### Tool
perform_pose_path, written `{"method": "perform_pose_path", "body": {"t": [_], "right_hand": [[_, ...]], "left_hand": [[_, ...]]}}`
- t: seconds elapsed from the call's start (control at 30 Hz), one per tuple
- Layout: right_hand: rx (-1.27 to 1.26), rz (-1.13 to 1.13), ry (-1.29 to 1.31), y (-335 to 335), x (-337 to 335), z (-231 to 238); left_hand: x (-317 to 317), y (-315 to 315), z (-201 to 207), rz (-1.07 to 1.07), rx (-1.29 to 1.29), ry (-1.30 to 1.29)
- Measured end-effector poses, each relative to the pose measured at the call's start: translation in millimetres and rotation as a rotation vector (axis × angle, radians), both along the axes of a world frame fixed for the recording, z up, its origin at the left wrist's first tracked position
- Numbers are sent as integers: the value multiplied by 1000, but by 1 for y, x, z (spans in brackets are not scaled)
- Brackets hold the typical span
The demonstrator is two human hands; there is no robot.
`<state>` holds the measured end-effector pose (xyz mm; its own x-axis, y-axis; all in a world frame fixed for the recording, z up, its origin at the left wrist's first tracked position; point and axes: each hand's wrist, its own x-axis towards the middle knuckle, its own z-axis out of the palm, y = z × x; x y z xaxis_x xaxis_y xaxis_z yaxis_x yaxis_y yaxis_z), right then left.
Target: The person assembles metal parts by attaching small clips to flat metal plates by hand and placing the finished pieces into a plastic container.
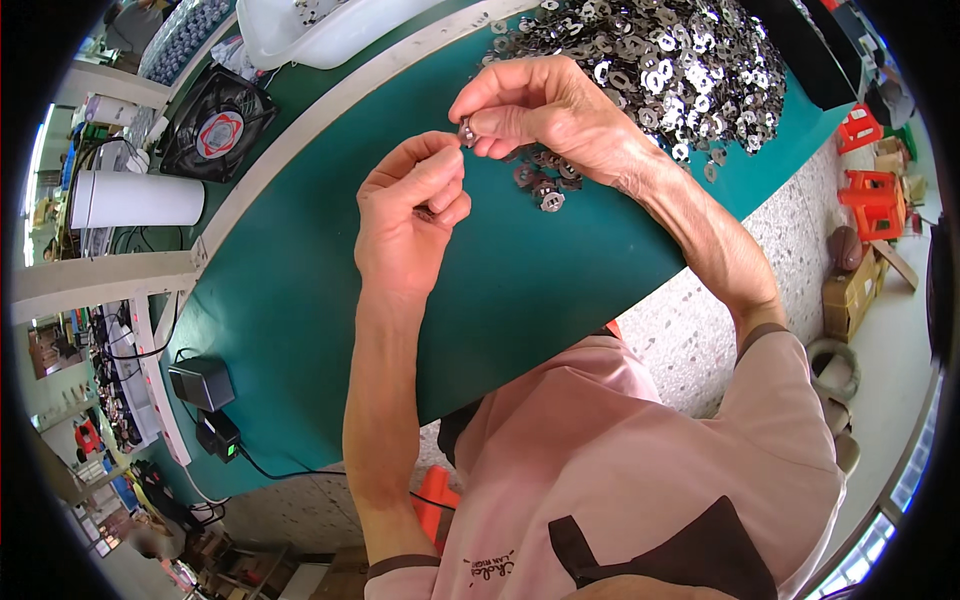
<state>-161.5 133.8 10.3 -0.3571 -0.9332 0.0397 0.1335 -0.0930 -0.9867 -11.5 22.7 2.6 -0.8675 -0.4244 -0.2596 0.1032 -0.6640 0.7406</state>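
Right hand (560, 112): fingers pinch a small metal piece (467, 132) over the table (540, 280), left of the far pile (690, 75). Left hand (408, 200): fingers narrow beside it, contents hidden from me. I judge it light, stiff, slippery; best held by its rim.

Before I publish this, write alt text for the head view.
A person's right hand pinches a small metal part, left hand close beside it, over a green tabletop. Beyond the right hand lies a large pile of flat metal pieces.
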Motion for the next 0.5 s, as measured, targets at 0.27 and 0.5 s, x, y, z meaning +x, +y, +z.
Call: {"method": "perform_pose_path", "body": {"t": [0.27,0.5], "right_hand": [[-33,9,211,0,4,1],[52,33,472,5,-10,7]], "left_hand": [[-2,7,0,66,-242,-81],[-2,6,5,79,-83,-33]]}}
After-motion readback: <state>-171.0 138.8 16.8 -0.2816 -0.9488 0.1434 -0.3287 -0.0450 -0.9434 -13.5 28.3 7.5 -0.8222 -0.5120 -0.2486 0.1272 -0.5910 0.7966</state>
